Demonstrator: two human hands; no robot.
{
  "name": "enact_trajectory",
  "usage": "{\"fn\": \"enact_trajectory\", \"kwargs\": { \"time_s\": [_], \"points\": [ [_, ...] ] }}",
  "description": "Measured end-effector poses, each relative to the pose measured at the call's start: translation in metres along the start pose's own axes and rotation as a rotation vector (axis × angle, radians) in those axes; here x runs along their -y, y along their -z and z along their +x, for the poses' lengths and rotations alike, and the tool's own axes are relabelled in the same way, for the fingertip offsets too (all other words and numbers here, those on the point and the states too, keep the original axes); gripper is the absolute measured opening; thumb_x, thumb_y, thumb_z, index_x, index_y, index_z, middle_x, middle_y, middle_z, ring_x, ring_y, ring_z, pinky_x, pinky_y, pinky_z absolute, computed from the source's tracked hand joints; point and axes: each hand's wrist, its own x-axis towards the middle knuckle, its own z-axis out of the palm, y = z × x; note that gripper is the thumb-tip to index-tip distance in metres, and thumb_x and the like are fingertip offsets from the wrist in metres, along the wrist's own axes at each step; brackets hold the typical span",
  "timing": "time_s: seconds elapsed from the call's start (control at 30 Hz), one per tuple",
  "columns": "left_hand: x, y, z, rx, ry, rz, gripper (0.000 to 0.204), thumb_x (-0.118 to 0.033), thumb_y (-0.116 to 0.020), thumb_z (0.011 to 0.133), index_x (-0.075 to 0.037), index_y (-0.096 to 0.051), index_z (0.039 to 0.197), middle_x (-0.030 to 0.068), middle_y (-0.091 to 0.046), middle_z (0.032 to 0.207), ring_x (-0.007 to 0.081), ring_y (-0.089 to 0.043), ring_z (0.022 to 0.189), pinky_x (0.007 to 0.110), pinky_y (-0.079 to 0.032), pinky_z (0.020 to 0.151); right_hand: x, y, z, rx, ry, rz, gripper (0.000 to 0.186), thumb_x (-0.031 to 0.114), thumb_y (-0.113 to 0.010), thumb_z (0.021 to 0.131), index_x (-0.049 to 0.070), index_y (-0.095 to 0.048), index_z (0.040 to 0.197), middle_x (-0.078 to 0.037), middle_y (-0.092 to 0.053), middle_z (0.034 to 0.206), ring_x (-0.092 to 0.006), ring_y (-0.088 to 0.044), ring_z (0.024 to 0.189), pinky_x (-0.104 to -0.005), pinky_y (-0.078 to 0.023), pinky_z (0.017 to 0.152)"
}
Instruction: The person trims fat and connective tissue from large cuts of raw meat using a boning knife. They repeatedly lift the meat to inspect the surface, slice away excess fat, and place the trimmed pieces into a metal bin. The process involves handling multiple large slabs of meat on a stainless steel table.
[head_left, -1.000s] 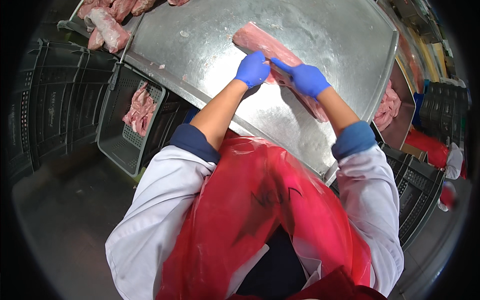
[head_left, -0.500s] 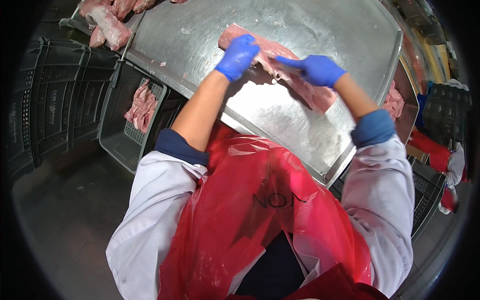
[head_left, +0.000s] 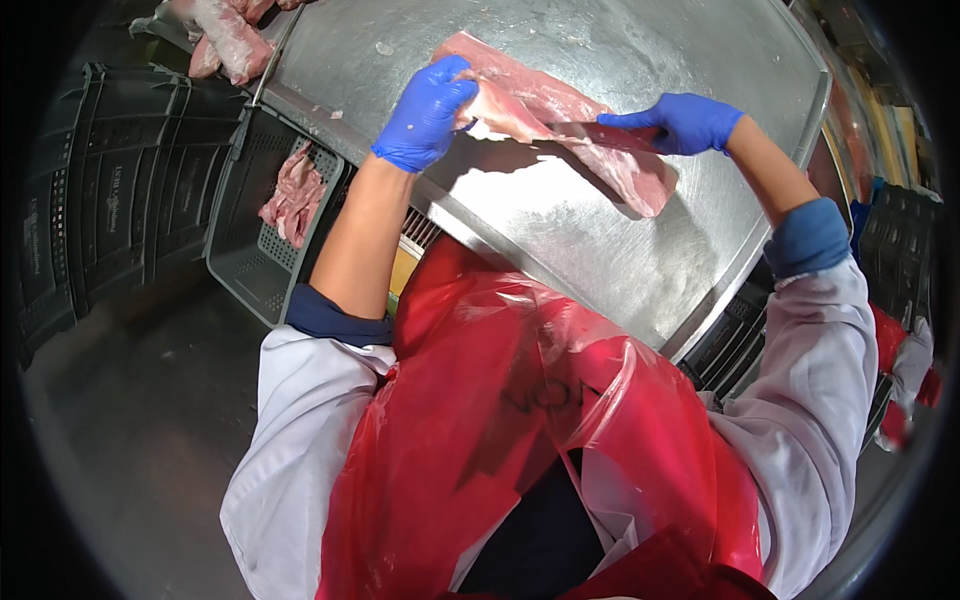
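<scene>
A long pink piece of meat [head_left: 640, 183] lies slantwise across the metal table [head_left: 625, 275]. My left hand [head_left: 422, 112], in a blue glove, is closed on a pale flap [head_left: 505, 110] along the meat's near side and pulls it up toward me. In my blue-gloved right hand [head_left: 697, 122] is a knife [head_left: 630, 137] with a dark red handle, the forefinger stretched along it. Its blade points left and lies against the meat beside the flap; the tip is hard to make out.
Below the table's left edge stands a grey perforated crate [head_left: 240, 268] with meat trimmings [head_left: 296, 195] in it. Stacked dark crates [head_left: 125, 200] are farther left. More meat pieces [head_left: 232, 40] lie at the far left, and the table has a raised rim [head_left: 745, 262].
My left hand has drawn left and toward me, stretching the flap from the meat. My right hand has moved right, and the knife now shows plainly.
</scene>
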Motion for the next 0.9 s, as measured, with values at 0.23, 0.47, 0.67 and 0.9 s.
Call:
{"fn": "enact_trajectory", "kwargs": {
  "time_s": [0.23, 0.47, 0.67, 0.9],
  "points": [
    [-0.003, 0.042, 0.012, -0.052, -0.247, 0.273, 0.01, -0.016, -0.066, 0.089, -0.01, -0.065, 0.097, -0.0026, -0.055, 0.084, 0.0083, -0.054, 0.074, 0.027, -0.048, 0.065, 0.012, -0.007, 0.024, -0.05, 0.103, 0.031, 0.081, 0.011, -0.069, 0.084, 0.045, -0.04, 0.151, -0.015, -0.072, 0.094, -0.0329, -0.065, 0.073, -0.0398, -0.052, 0.076],
    [-0.041, 0.015, 0.043, 0.146, -0.636, 0.622, 0.021, -0.014, -0.067, 0.09, -0.004, -0.066, 0.109, 0.0021, -0.06, 0.098, 0.0107, -0.058, 0.088, 0.028, -0.05, 0.077, 0.044, -0.012, 0.041, 0.053, 0.003, 0.071, 0.086, 0.006, -0.067, 0.08, 0.047, -0.04, 0.15, -0.006, -0.074, 0.105, -0.0241, -0.068, 0.084, -0.036, -0.052, 0.082],
    [-0.103, -0.012, 0.058, 0.174, -0.894, 0.987, 0.015, -0.018, -0.064, 0.087, -0.006, -0.058, 0.093, 0.003, -0.058, 0.087, 0.0174, -0.059, 0.081, 0.035, -0.049, 0.066, 0.006, -0.044, -0.022, 0.043, 0.042, 0.397, 0.086, 0.002, -0.063, 0.078, 0.042, -0.041, 0.152, -0.005, -0.066, 0.076, -0.0148, -0.057, 0.062, -0.0322, -0.051, 0.066],
    [-0.147, -0.117, 0.068, 0.296, -0.08, 0.122, 0.005, -0.021, -0.065, 0.092, -0.018, -0.061, 0.092, -0.003, -0.052, 0.083, 0.0088, -0.049, 0.074, 0.028, -0.042, 0.06, 0.031, -0.067, -0.016, -0.076, 0.016, 0.438, 0.079, 0.003, -0.06, 0.084, 0.037, -0.042, 0.152, -0.007, -0.069, 0.076, -0.0133, -0.057, 0.061, -0.0314, -0.051, 0.063]
  ]
}}
